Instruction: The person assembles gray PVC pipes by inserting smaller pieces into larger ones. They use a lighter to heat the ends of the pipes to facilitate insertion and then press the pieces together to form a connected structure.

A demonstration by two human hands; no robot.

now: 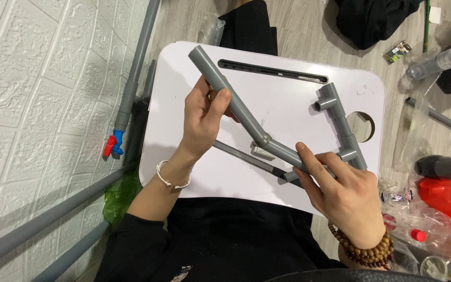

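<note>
My left hand grips the upper length of a grey plastic pipe that slants down to an angled joint. From the joint a second pipe section runs to my right hand, which clasps its lower end. The pipe assembly is held just above a white lap table. A silver bracelet circles my left wrist, a wooden bead bracelet my right. A small white piece lies under the joint.
A grey tee-fitting assembly lies on the table's right side beside a round hole. A slim dark tool lies on the table. Long grey pipes with a red-blue valve lean at the left wall. Bottles, plastic bags and a red container clutter the floor right.
</note>
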